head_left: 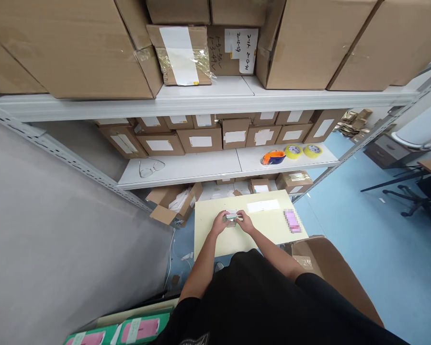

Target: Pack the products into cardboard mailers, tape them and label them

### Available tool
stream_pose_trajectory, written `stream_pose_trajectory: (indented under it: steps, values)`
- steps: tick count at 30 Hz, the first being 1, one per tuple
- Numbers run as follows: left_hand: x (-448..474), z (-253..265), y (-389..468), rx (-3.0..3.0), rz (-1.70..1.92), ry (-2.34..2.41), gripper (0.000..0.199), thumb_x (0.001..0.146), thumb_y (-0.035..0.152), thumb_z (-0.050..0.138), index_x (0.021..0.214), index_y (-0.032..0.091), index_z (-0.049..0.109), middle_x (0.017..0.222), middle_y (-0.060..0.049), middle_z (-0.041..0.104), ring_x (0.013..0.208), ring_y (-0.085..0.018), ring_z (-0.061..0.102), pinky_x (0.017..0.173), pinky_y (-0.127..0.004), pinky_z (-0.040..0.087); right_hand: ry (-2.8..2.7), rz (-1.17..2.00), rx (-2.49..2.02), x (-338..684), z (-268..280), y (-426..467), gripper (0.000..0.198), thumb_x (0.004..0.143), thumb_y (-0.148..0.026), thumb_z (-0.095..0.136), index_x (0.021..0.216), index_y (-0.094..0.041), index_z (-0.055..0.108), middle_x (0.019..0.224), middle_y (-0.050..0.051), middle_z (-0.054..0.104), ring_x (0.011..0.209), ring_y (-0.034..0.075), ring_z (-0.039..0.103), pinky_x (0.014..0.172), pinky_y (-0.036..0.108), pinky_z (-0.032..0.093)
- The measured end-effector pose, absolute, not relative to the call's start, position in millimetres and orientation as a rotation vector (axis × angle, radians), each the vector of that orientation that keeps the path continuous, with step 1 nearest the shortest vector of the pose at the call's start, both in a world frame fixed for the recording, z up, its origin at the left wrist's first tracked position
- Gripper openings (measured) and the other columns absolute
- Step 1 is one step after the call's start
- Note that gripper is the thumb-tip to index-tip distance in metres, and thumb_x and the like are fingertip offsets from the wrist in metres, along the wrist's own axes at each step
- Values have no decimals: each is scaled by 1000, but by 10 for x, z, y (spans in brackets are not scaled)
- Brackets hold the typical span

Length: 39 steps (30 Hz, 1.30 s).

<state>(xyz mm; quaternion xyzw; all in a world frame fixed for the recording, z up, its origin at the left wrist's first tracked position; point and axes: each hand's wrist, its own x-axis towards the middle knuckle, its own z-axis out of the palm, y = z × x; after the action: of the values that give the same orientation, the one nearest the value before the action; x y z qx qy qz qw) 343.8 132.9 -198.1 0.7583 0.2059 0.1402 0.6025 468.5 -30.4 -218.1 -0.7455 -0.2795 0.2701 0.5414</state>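
Two bare hands are at work over a pale yellow, flat table (210, 242), left of its middle. Between them is a small, see-through and white thing with a thin green line on it (232, 218). It sits about midway between the far edge and the near edge. The left hand (220, 223) holds its left side, and the right hand (244, 221) holds its right side. Both hands are nearly closed, with the fingers bent in around it. I cannot tell if its bottom touches the table, or just what it is.

To handle it well, both hands should press the same amount, softly, so it does not bend or tip. Light fingertips on the sides are best, as hard squeezing could crack it if it is thin plastic. It is good to work low over the table, so a slip means only a short drop.

A long white strip of paper (263, 205) lies near the far edge, to the right of the hands. A pink, blurred oblong thing (292, 221) lies close to the right edge. Elbows and sleeves should not brush them. An open brown cardboard box with white stuff inside (162, 214) is just past the far left corner.
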Motion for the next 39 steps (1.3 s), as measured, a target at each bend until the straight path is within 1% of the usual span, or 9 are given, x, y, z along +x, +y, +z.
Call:
stream_pose_trajectory:
  steps: [3, 7, 12, 16, 19, 21, 23, 29, 39]
  values:
    - [3483, -1997, 1339, 1775, 314, 491, 37, 67, 17, 76, 103, 21, 71, 129, -10, 64, 126, -27, 61, 109, -43, 48, -770, 561, -1848, 4683, -2165, -280, 26, 81, -33, 61, 106, -28, 57, 116, 3, 69, 107, 24, 67, 97, 44, 55]
    - [3489, -2017, 1333, 1778, 317, 546, 29, 67, 15, 74, 95, 21, 72, 132, -10, 63, 125, -27, 62, 107, -43, 50, -832, 513, -1949, 4663, -2166, -289, 31, 77, -27, 60, 108, -27, 59, 119, 4, 68, 106, 24, 67, 99, 44, 54]
    - [3425, -2012, 1293, 1862, 275, 520, 24, 73, 18, 69, 96, 22, 72, 119, -7, 70, 109, -24, 68, 104, -41, 52, -767, 567, -1956, 4672, -2161, -312, 26, 78, -32, 64, 104, -28, 62, 113, 2, 71, 101, 24, 68, 97, 44, 55]
    - [3439, -2092, 1215, 1834, 292, 543, 12, 82, 28, 65, 92, 23, 70, 115, -5, 72, 109, -22, 68, 105, -39, 52, -575, 692, -1847, 4673, -2173, -303, 20, 77, -40, 67, 91, -26, 62, 97, 0, 73, 96, 23, 69, 96, 42, 54]
    - [3510, -2193, 1131, 1661, 364, 750, 27, 86, 30, 64, 111, 22, 66, 119, -8, 73, 113, -22, 69, 106, -40, 52, -290, 736, -1781, 4637, -2217, -292, 32, 74, -41, 71, 100, -25, 61, 92, 0, 72, 92, 23, 69, 92, 40, 55]
    - [3554, -2244, 1097, 1573, 371, 810, 42, 87, 31, 66, 128, 21, 61, 124, -10, 72, 120, -22, 67, 108, -42, 51, -140, 776, -1722, 4601, -2251, -282, 43, 74, -39, 73, 113, -25, 60, 98, 2, 73, 94, 22, 69, 91, 39, 55]
    - [3573, -2273, 1098, 1552, 322, 765, 49, 88, 32, 66, 136, 21, 57, 132, -12, 70, 126, -24, 65, 111, -43, 49, -78, 843, -1662, 4566, -2275, -264, 49, 78, -39, 70, 125, -25, 59, 107, 5, 73, 99, 22, 68, 92, 38, 54]
    - [3479, -2270, 1221, 1524, 233, 687, 61, 89, 38, 65, 146, 21, 53, 142, -12, 65, 131, -27, 62, 113, -43, 46, -123, 902, -1651, 4515, -2242, -99, 51, 85, -41, 62, 134, -26, 63, 118, 5, 73, 108, 22, 66, 98, 40, 52]
    - [3119, -2200, 2075, 1546, 361, 838, 55, 93, 29, 56, 146, 17, 55, 145, -12, 64, 134, -29, 58, 118, -44, 39, -224, 1035, -1595, 4228, -2152, 1003, 51, 86, -40, 61, 136, -29, 63, 122, 6, 73, 105, 22, 69, 94, 39, 55]
